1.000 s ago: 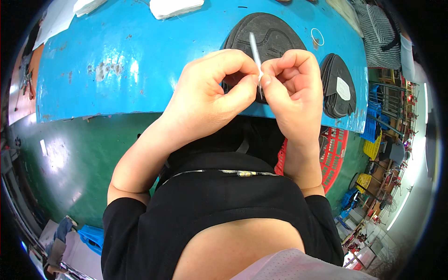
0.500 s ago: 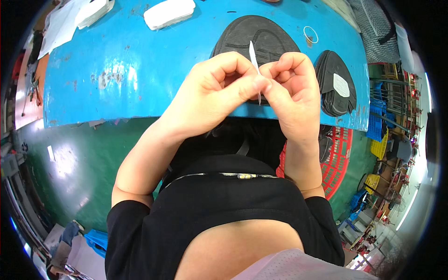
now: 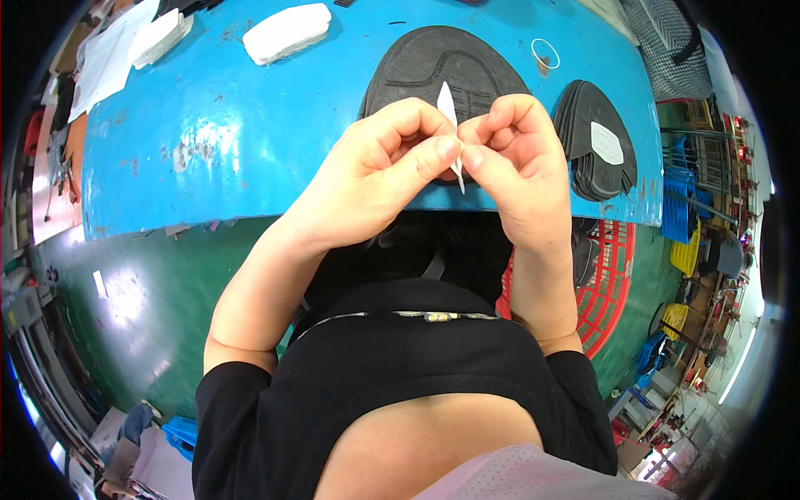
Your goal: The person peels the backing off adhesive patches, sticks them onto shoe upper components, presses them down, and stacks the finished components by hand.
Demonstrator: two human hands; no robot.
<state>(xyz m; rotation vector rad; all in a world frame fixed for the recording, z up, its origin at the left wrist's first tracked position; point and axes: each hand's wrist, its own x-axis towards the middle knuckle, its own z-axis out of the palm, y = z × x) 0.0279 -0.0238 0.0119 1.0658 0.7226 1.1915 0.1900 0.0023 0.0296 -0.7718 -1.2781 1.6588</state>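
Observation:
A thin white patch (image 3: 447, 103), seen nearly edge-on, stands between my two hands above the near side of the table. My left hand (image 3: 375, 162) pinches it between thumb and forefinger. From the other side, my right hand (image 3: 525, 162) is also closed on it with thumb and finger. Its middle is hidden by my fingertips. Just behind my hands lies a stack of large black moulded pieces (image 3: 450, 62) with rounded outlines. Right of my right hand sits a smaller black stack (image 3: 579, 117), with a white patch (image 3: 607, 143) on top.
The blue table (image 3: 233, 108) holds a pile of white patches (image 3: 287, 33), another white pile (image 3: 160, 37) at the far left, and a thin white ring (image 3: 557, 57). Below its front edge, right of my body, stands a red plastic basket (image 3: 612, 275) with black pieces.
The white patch has turned slightly and shows more of its face. My thumb tips, which overlapped, are now a little apart. The whole view has shifted slightly.

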